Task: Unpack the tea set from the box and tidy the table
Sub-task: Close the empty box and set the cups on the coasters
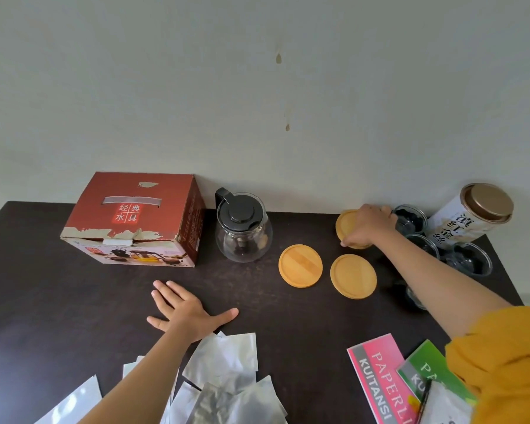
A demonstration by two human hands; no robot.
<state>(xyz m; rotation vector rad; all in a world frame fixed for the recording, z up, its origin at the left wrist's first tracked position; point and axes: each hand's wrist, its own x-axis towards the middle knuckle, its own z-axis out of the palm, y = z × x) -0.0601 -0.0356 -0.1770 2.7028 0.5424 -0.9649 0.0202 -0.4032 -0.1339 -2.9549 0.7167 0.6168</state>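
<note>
Head view: on a dark table (74,301) the red tea set box (135,218) sat closed beside a glass teapot (242,234). The left hand (187,310) lay flat, fingers spread, holding nothing. The right hand (367,224) gripped stacked wooden coasters (346,223) close to glass cups (410,220); a careless lift might knock them.

Near the table's (257,301) back edge, which is dark, matt wood grain, stand a scuffed cardboard box (135,218), a clear glass teapot (242,237) with black plastic lid, and smooth pale wooden coasters (300,266). Shiny foil packets (224,362) lie at the front edge.
</note>
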